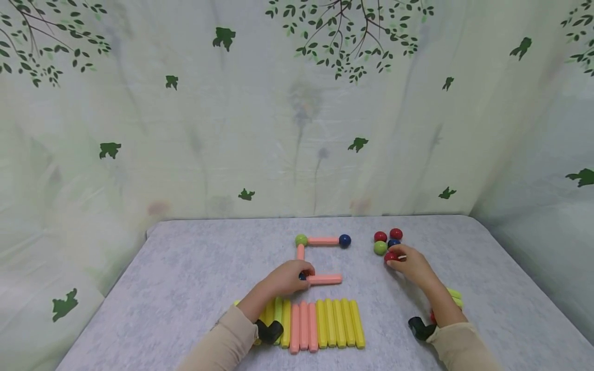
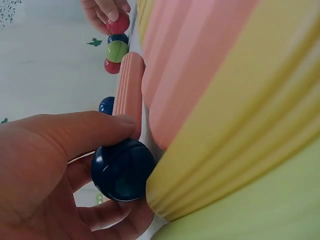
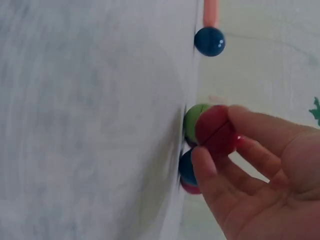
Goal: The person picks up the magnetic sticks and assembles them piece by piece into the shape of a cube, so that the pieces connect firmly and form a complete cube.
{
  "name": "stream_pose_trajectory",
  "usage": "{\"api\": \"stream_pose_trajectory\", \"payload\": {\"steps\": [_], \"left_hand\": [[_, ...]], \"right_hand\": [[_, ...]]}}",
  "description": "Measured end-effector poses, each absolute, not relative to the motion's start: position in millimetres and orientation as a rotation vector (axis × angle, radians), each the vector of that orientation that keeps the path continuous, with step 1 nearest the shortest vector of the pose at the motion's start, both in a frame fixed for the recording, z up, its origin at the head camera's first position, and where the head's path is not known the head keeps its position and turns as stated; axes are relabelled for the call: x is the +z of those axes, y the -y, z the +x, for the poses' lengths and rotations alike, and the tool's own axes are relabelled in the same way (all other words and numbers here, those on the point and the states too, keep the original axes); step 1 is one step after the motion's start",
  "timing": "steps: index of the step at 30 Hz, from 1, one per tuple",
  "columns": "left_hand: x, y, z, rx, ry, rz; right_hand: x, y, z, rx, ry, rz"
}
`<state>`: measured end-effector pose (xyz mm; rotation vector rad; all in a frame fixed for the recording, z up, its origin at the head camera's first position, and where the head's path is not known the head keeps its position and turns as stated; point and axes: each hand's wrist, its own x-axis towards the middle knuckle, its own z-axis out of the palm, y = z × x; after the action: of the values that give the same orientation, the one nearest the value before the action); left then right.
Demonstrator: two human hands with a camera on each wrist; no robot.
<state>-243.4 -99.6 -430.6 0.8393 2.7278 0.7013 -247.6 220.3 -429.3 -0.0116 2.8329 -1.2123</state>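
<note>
My left hand [image 1: 289, 277] grips a dark blue ball [image 2: 123, 170], its thumb lying where a pink stick [image 1: 325, 279] meets the ball. Another pink stick [image 1: 300, 252] runs back from there to a green ball [image 1: 301, 240]. From that green ball a third pink stick [image 1: 323, 240] leads right to a second dark blue ball [image 1: 345, 240]. Over at the right, my right hand [image 1: 413, 265] pinches a red ball [image 3: 216, 131] between thumb and fingers. Close behind it sit two red balls [image 1: 380, 236], a green ball [image 1: 380, 248] and a blue ball [image 1: 394, 242].
A row of yellow sticks [image 1: 337, 323] and pink sticks [image 1: 303, 326] lies in front of the left hand, partly covered by that forearm. Yellow-green sticks [image 1: 455, 294] and something red show beside the right forearm. A printed curtain [image 1: 278, 129] hangs behind the cloth-covered table [image 1: 195, 257].
</note>
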Motion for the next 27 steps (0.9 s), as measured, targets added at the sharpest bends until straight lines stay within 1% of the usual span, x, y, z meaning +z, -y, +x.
{"api": "stream_pose_trajectory", "payload": {"steps": [7,12,16,20,27], "left_hand": [[-428,103,-242,0.835,-2.682,0.805],[-428,104,-241,0.862,-2.671,0.818],[-428,104,-240,0.859,-2.672,0.871],[-429,105,-239,0.881,-2.665,0.891],[-428,107,-235,0.978,-2.623,0.779]], "right_hand": [[-432,-197,-238,-1.529,-2.602,-0.142],[-431,-174,-228,-1.625,-2.446,-0.256],[-430,-165,-223,-1.647,-2.365,-0.333],[-432,-162,-222,-1.646,-2.356,-0.332],[-438,-164,-224,-1.534,-2.46,-0.317]]}}
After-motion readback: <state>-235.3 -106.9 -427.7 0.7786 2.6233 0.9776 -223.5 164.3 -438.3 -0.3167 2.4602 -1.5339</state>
